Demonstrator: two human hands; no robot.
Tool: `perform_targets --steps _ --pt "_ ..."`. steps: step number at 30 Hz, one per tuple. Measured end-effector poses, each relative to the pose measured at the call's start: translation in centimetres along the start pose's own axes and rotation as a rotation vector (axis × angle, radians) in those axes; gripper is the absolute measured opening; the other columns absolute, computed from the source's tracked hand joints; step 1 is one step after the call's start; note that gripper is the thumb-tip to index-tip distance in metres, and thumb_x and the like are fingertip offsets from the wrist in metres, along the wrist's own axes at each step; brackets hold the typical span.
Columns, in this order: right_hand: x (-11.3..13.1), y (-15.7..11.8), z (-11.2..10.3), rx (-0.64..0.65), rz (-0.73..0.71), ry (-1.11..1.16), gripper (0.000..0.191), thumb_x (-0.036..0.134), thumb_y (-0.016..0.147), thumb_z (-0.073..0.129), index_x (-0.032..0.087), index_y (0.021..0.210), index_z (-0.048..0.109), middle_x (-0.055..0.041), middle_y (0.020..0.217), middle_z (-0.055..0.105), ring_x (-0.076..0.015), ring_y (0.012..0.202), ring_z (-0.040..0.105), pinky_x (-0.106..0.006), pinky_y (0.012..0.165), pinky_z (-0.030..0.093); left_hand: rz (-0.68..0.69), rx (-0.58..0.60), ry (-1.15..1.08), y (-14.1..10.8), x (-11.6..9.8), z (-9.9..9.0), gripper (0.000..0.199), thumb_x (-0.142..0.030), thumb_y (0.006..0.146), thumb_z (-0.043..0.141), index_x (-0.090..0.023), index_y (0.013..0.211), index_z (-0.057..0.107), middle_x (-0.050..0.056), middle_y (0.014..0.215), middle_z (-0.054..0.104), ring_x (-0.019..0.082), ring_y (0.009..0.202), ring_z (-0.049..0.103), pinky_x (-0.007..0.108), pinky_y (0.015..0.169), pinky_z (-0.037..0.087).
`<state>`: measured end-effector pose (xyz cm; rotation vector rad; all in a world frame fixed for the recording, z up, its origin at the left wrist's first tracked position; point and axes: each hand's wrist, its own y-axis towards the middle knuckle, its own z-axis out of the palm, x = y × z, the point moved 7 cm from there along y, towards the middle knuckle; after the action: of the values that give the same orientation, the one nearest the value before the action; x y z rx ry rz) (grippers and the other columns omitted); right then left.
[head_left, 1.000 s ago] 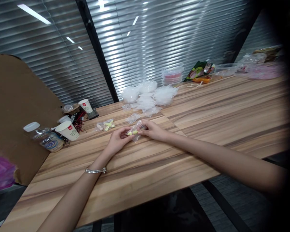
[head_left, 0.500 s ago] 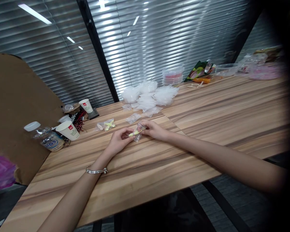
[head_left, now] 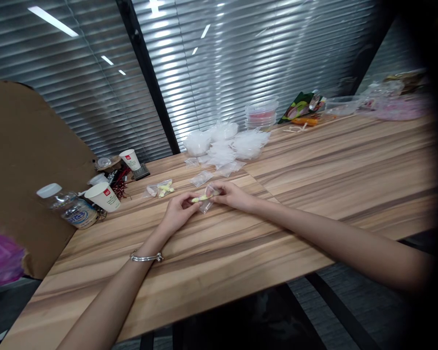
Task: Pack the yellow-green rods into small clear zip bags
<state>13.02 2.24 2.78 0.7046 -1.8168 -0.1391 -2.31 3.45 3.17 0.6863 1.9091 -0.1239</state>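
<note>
Over the middle of the wooden table (head_left: pixel 190 272), my left hand (head_left: pixel 179 210) pinches a small yellow piece (head_left: pixel 200 199). My right hand (head_left: pixel 230 194) is closed on a small clear plastic bag (head_left: pixel 207 206), which hangs between the two hands; the yellow piece lies at its opening or partly inside, I cannot tell which. Beyond my left hand lies a clear bag with a yellow piece in it (head_left: pixel 165 188), beside another small bag with a pale piece (head_left: pixel 152 191). A flat clear bag (head_left: pixel 201 178) rests just behind my hands.
A heap of clear bags (head_left: pixel 222 151) lies at the back, beside stacked round tubs (head_left: pixel 262 114). Paper cups (head_left: pixel 102 197) and a plastic bottle (head_left: pixel 75 209) stand left, near a cardboard sheet (head_left: pixel 29 146). A green packet (head_left: pixel 300 107) and an orange tool (head_left: pixel 304 121) lie back right.
The yellow piece between my hands has shifted slightly up and left and lies flatter. The fingers of both hands have moved a little; the rest of the table looks the same.
</note>
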Motion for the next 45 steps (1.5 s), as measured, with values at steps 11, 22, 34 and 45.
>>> perform_targets --steps 11,22,34,45 --pt "-0.2 0.1 -0.6 -0.097 0.082 0.092 0.041 0.049 0.082 0.055 0.011 0.095 0.060 -0.0056 0.091 0.060 -0.0126 0.081 0.053 -0.023 0.074 0.041 -0.072 -0.019 -0.091 0.3 0.0 -0.1 0.037 -0.044 0.077 0.061 -0.013 0.097 0.064 0.006 0.089 0.065 0.010 0.075 0.057 0.020 0.070 0.047" --pt "-0.1 0.0 -0.3 -0.052 0.138 0.112 0.046 0.056 0.081 0.052 0.010 0.073 0.054 0.0003 0.063 0.047 -0.0067 0.058 0.038 -0.020 0.055 0.029 0.038 0.047 0.075 -0.1 -1.2 0.2 0.039 -0.042 0.082 0.056 -0.021 0.114 0.063 0.007 0.104 0.066 0.014 0.090 0.059 0.026 0.083 0.048" --pt "0.5 -0.3 0.7 0.059 0.159 0.302 0.042 0.051 0.081 0.057 0.009 0.079 0.060 -0.0024 0.072 0.056 -0.0078 0.065 0.048 -0.020 0.062 0.038 0.456 -0.058 0.508 -1.5 -4.1 0.7 0.025 -0.035 0.081 0.059 -0.021 0.101 0.065 0.008 0.109 0.057 0.014 0.102 0.055 0.029 0.091 0.046" --pt "0.8 -0.7 1.2 0.145 0.212 0.382 0.040 0.047 0.081 0.059 0.009 0.093 0.060 -0.0069 0.089 0.062 -0.0119 0.083 0.058 -0.025 0.082 0.045 0.503 -0.054 0.636 -1.6 -3.9 0.5 0.019 -0.026 0.087 0.049 -0.021 0.099 0.063 0.006 0.095 0.062 0.014 0.092 0.055 0.027 0.084 0.043"
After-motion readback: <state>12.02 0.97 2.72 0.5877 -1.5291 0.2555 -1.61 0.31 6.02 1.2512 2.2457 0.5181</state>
